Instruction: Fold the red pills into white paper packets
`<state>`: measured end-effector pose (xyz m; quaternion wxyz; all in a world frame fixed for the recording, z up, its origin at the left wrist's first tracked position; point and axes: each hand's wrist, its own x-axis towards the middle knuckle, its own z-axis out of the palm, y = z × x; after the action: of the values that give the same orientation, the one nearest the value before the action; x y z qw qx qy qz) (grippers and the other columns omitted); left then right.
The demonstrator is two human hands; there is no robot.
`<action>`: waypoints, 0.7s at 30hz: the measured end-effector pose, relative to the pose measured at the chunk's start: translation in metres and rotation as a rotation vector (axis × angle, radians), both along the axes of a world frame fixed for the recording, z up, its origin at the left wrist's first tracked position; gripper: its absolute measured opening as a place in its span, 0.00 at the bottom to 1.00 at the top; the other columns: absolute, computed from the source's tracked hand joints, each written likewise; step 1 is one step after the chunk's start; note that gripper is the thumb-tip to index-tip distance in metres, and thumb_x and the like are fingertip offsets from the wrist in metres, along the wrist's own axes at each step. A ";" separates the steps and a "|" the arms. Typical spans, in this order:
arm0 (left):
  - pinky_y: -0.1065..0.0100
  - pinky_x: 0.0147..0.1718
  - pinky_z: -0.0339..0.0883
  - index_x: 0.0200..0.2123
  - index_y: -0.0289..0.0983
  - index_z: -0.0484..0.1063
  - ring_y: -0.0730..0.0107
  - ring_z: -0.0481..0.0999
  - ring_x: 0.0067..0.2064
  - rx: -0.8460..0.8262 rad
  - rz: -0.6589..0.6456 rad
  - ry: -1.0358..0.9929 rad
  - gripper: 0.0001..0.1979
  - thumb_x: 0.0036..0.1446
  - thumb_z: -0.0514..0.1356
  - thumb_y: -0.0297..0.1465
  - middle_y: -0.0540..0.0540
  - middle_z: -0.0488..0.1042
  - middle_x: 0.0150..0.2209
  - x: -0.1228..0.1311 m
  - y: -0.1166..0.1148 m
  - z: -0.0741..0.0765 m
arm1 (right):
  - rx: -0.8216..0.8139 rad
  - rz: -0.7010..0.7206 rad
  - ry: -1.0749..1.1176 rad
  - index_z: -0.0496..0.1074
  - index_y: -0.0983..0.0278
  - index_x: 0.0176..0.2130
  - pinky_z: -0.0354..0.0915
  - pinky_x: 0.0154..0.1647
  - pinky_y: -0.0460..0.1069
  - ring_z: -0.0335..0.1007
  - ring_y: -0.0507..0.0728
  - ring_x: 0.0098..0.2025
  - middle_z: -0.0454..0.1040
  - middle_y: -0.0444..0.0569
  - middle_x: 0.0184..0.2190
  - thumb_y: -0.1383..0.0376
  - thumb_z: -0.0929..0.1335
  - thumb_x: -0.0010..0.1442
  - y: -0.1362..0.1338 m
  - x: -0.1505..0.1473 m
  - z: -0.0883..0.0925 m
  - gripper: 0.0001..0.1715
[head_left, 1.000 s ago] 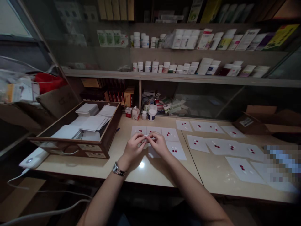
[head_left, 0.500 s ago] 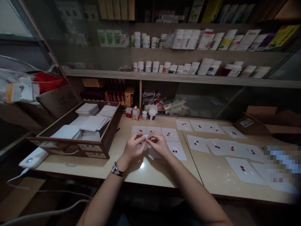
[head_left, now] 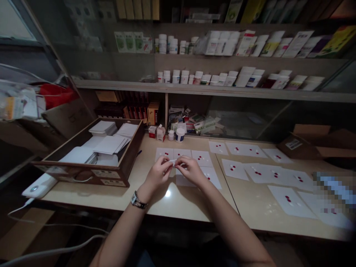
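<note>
My left hand (head_left: pixel 158 173) and my right hand (head_left: pixel 190 170) meet fingertip to fingertip over the counter. Between them they pinch a small piece of white paper (head_left: pixel 172 162), which looks folded; its inside is hidden. Beneath and behind my hands lie white paper sheets (head_left: pixel 200 157) side by side, with red and white pills on them. A sheet (head_left: pixel 182 179) below my right hand is partly covered by it. To the right, more sheets (head_left: pixel 236 171) lie in rows, each bearing a few red and white pills (head_left: pixel 233 168).
A wooden drawer (head_left: pixel 126 178) with stacks of white paper (head_left: pixel 109 144) stands on the left. Small boxes (head_left: pixel 161 134) and a white jar (head_left: pixel 180 135) sit behind the sheets. Shelves of medicine bottles (head_left: pixel 185 77) rise above. A cardboard box (head_left: pixel 294 144) is at the right.
Both hands stay nearly in place, with the fingers shifting slightly on the white paper. My right hand sits a little further right and covers more of the pills behind it.
</note>
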<state>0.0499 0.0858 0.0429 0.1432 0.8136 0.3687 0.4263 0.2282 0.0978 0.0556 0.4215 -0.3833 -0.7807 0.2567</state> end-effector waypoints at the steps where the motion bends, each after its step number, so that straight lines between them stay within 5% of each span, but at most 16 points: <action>1: 0.71 0.33 0.70 0.41 0.37 0.71 0.69 0.69 0.39 -0.036 -0.010 0.009 0.09 0.59 0.53 0.26 0.43 0.63 0.40 0.001 0.000 0.000 | 0.004 0.003 0.004 0.71 0.64 0.30 0.65 0.33 0.47 0.68 0.54 0.34 0.72 0.48 0.30 0.71 0.65 0.57 0.000 0.001 0.001 0.06; 8: 0.66 0.40 0.68 0.33 0.36 0.71 0.69 0.68 0.38 -0.066 -0.026 0.023 0.07 0.58 0.54 0.23 0.46 0.63 0.36 0.003 0.001 -0.002 | -0.022 -0.036 0.065 0.73 0.63 0.30 0.67 0.31 0.47 0.70 0.54 0.34 0.73 0.49 0.30 0.67 0.66 0.57 -0.001 0.003 0.001 0.06; 12: 0.68 0.36 0.68 0.32 0.36 0.70 0.68 0.68 0.38 -0.083 0.003 -0.085 0.06 0.58 0.54 0.25 0.45 0.64 0.35 0.002 0.006 -0.006 | -0.143 -0.099 0.187 0.75 0.63 0.40 0.69 0.34 0.49 0.72 0.56 0.36 0.76 0.53 0.36 0.64 0.66 0.57 0.003 0.001 -0.005 0.11; 17: 0.64 0.41 0.67 0.32 0.36 0.70 0.66 0.68 0.41 -0.035 0.046 -0.082 0.06 0.57 0.54 0.24 0.45 0.64 0.36 0.002 0.009 -0.006 | -0.466 0.182 0.293 0.76 0.65 0.38 0.70 0.36 0.51 0.74 0.56 0.34 0.77 0.51 0.34 0.59 0.68 0.55 0.006 -0.007 -0.016 0.13; 21: 0.60 0.43 0.66 0.33 0.36 0.70 0.62 0.68 0.44 0.015 0.102 -0.015 0.03 0.55 0.57 0.25 0.43 0.64 0.39 0.005 0.005 -0.003 | -0.520 0.176 0.468 0.76 0.65 0.37 0.70 0.38 0.51 0.74 0.57 0.35 0.78 0.51 0.35 0.60 0.72 0.49 0.007 -0.013 -0.022 0.15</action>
<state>0.0550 0.0905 0.0397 0.1178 0.7916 0.4054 0.4417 0.2154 0.1051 0.0336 0.4536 -0.3399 -0.6017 0.5627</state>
